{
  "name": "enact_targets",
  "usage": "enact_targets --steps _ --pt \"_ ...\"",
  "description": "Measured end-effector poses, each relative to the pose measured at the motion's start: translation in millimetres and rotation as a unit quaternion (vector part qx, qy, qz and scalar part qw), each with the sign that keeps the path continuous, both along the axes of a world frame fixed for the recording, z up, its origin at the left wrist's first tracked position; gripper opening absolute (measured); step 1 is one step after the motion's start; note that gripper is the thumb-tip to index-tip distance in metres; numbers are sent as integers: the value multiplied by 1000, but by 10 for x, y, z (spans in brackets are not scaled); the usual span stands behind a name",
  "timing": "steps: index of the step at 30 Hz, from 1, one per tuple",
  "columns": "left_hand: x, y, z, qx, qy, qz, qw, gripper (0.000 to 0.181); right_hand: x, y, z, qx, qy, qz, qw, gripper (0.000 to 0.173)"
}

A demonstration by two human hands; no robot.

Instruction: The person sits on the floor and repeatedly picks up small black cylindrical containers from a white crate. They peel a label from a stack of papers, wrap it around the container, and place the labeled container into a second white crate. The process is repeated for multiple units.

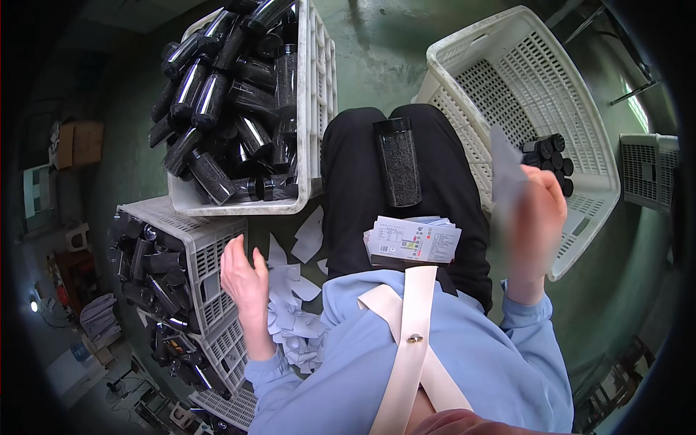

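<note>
A clear plastic jar (pixel 401 168) with a black lid lies on my lap, filled with dark granules. Below it on my thighs rests a stack of printed labels (pixel 416 239). My right hand (pixel 535 217), partly blurred, is raised by the near side of a white plastic crate (pixel 568 98). From its fingers a thin whitish sheet (pixel 503 157) sticks up, also blurred. Out to the left, my left hand (pixel 244 277) has its fingers apart and holds nothing. It is above loose white paper pieces (pixel 296 326) on the floor and beside a stacked crate (pixel 215 266) of similar jars.
A large white crate (pixel 318 98) heaped with dark-filled jars (pixel 209 100) stands ahead on the left. Inside the right-hand crate, several black-lidded jars (pixel 549 157) lie in one corner. Another crate (pixel 650 168) is farther right. A cardboard box (pixel 80 144) sits at far left.
</note>
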State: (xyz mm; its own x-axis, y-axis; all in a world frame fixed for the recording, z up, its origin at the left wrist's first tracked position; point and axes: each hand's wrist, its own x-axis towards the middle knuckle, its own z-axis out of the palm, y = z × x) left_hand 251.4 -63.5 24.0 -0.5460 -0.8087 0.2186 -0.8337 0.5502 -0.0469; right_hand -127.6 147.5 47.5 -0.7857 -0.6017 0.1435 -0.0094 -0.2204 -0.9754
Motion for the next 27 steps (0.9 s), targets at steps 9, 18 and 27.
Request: enact_targets --steps 9,18,27 --pt "-1587 840 228 663 556 -87 493 41 672 -495 43 44 479 125 868 30" --pt "-1511 667 -6 673 616 23 409 29 163 -251 55 254 282 73 922 60" --pt "-1604 464 -326 621 593 60 510 24 61 -362 -382 257 -77 196 943 24"
